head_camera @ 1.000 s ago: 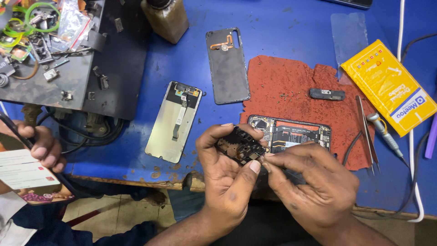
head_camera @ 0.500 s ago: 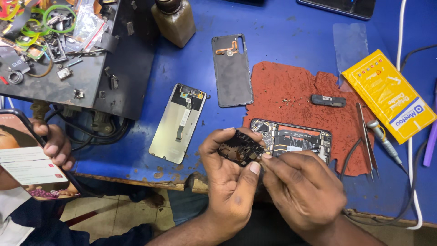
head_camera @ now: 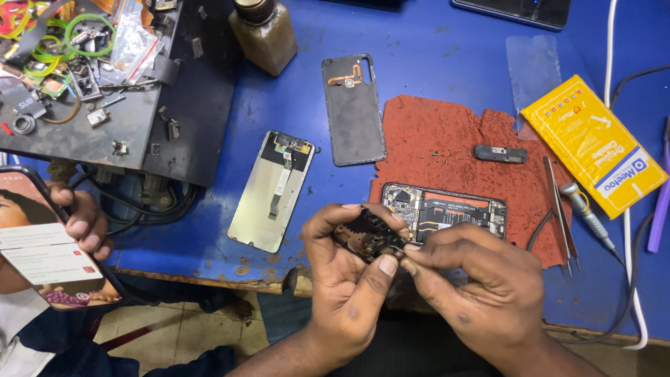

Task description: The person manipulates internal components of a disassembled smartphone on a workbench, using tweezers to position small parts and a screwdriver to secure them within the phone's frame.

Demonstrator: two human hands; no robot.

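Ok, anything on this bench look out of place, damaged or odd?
Yes: tiny screws lie scattered loose on the ragged-edged red mat. The bench's front edge is chipped. Left hand and right hand hold a small black part.

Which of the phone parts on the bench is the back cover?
Start at the red mat on the blue table. Just left of it lies the back cover, a dark grey slab. Unlike the pale screen panel below it, it has an orange strip at its top.

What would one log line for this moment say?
left hand: holds black phone part | right hand: pinching at part | opened phone: on red mat
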